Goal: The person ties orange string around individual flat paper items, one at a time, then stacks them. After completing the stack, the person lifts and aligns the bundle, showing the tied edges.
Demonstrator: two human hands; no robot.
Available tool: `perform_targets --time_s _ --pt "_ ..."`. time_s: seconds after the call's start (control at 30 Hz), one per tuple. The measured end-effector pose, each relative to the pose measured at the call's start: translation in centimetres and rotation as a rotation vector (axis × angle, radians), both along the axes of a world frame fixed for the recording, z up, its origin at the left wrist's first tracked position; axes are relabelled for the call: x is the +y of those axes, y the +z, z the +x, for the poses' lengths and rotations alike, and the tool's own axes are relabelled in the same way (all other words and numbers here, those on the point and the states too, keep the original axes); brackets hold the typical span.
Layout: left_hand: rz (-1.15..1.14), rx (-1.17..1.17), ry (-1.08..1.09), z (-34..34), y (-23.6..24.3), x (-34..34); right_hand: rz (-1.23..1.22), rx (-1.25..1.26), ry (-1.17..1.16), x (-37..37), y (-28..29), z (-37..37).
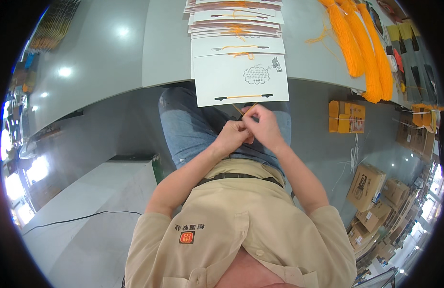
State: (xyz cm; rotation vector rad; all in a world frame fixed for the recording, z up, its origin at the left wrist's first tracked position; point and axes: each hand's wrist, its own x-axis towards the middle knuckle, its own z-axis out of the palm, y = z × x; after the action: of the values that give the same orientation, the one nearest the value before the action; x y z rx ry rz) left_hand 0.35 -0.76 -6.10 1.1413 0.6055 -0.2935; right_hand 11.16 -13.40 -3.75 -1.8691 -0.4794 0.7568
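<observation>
Both of my hands meet over my lap, just off the near edge of a flat white paper sheet or bag [241,79]. Its near edge has two dark slots with an orange cord running between them, and it overhangs the table front. My left hand [233,137] is closed, its fingertips pressed against the right hand's. Pinched closed as well, my right hand [263,126] sits slightly farther forward. Thin orange cord ends [237,109] run from under the sheet toward my fingers, which hide where they end. Whether a knot is in them I cannot tell.
Beyond the front sheet, overlapping white pieces with orange cords [236,31] form a row. Thick orange cord bundles [371,57] hang over the table edge at right. Orange packs [346,117] and cardboard boxes [366,187] are at right. A pale tabletop [102,192] stands at my left.
</observation>
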Motion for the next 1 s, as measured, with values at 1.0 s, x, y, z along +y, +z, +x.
perform_targets --time_s 1.0 --pt "0.251 -0.025 0.519 1.8 2.4 1.2 0.017 -0.279 -0.22 -1.0 0.8 -0.4"
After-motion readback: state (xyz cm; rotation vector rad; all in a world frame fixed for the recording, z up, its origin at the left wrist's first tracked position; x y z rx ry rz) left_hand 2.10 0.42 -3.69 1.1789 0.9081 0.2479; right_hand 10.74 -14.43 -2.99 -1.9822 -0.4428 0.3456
